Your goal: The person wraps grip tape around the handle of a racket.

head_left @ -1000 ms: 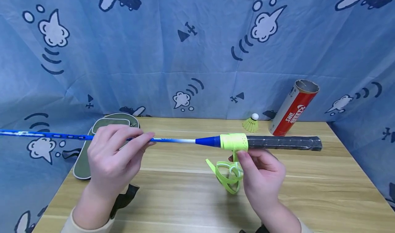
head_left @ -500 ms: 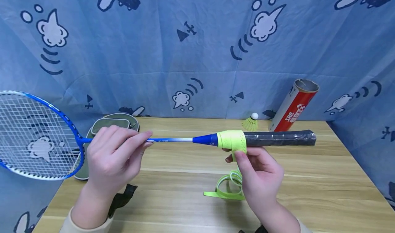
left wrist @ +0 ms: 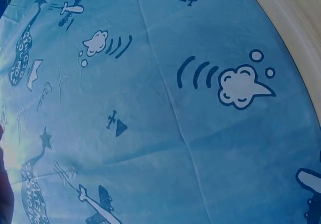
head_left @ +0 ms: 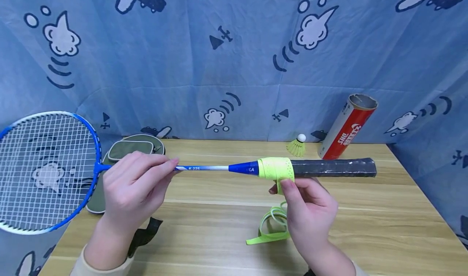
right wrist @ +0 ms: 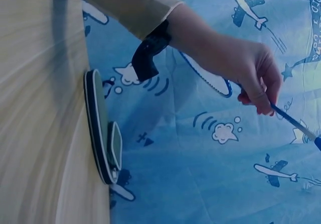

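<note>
My left hand [head_left: 137, 190] pinches the thin shaft of a blue and white badminton racket [head_left: 208, 168], held level above the table. The racket's strung head [head_left: 47, 172] faces the head camera at far left, cut off by the frame edge. Yellow-green grip tape [head_left: 274, 168] is wound round the front of the black handle [head_left: 334, 168], beside the blue cone. Between thumb and fingers, my right hand [head_left: 312, 215] pinches the tape just below the handle. The tape's loose tail [head_left: 268, 237] curls below it. The right wrist view also shows the left hand [right wrist: 251, 66] on the shaft.
A wooden table [head_left: 204, 235] lies beneath. Behind the left hand is a green zipped case [head_left: 96, 198]. A yellow shuttlecock [head_left: 296, 146] and a leaning red and white tube [head_left: 345, 129] are at the back. A blue printed curtain [head_left: 241, 64] hangs behind.
The racket has turned about its shaft: its head was edge-on and now shows its strings. The tape's loose tail has swung lower. Both hands stay almost in place.
</note>
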Action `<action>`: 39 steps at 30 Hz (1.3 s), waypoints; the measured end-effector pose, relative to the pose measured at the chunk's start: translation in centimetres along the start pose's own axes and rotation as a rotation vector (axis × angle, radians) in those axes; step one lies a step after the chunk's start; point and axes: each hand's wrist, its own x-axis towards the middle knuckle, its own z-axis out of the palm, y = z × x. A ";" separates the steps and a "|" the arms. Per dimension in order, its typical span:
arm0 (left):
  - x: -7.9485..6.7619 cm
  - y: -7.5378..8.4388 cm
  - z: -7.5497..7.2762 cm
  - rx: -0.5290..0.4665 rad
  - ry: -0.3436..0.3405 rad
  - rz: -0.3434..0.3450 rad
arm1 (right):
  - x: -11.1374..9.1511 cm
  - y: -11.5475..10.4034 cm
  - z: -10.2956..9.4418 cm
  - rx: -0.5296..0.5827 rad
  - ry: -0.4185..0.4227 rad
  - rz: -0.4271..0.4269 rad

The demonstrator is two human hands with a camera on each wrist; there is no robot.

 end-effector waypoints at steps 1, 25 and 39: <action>0.0 0.0 0.0 0.000 0.007 0.000 | 0.1 0.0 0.0 0.006 -0.005 -0.004; 0.1 -0.3 0.3 0.107 0.043 0.025 | 0.4 0.0 0.1 -0.047 -0.045 -0.055; 0.0 -0.7 -0.4 0.017 0.032 0.026 | 0.3 -0.1 0.0 -0.054 -0.070 -0.049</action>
